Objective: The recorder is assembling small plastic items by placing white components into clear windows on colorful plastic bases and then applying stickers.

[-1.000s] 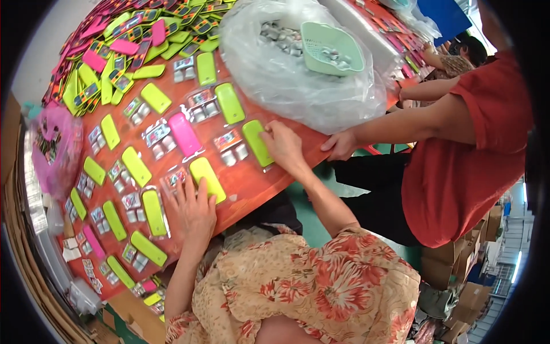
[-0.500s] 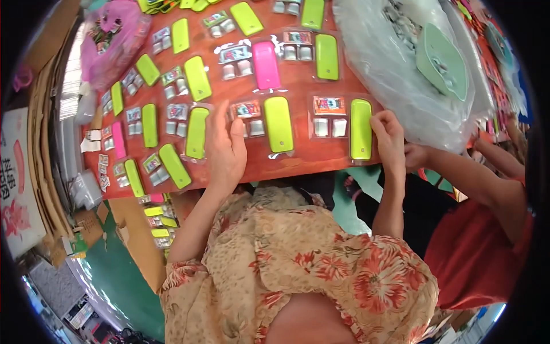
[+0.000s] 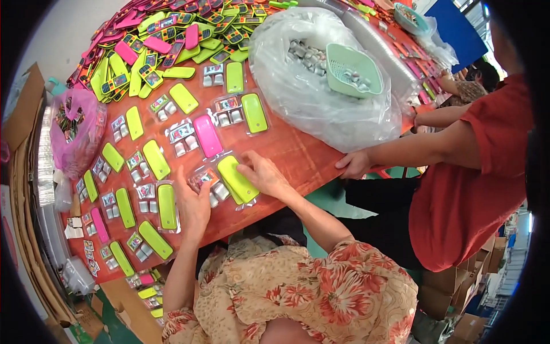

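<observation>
Just right of the middle, my right hand (image 3: 268, 175) grips the right side of a clear plastic tray pack with a yellow-green toy phone (image 3: 238, 180), back side up. A second yellow-green edge shows beneath, so two packs seem stacked. White-and-silver wrapped pieces (image 3: 219, 192) and a printed packet lie in the pack's left part, the packet partly covered by glare. My left hand (image 3: 195, 209) is beside the pack's left edge, fingers stretched and thumb apart; whether it touches is hard to tell. Just beyond lies a pack with a pink toy phone (image 3: 207, 136).
More packs with yellow-green toy phones (image 3: 156, 160) cover the red table (image 3: 303, 166). A pile of loose toy phones (image 3: 172, 43) rises at the back. A clear bag (image 3: 275, 74) holds a mint basket (image 3: 349, 71). A co-worker's hand (image 3: 354, 163) rests at the table edge.
My view has swung toward the right. My right hand has brought the rightmost pack leftward, over the neighbouring one. My left hand remains beside that neighbouring pack.
</observation>
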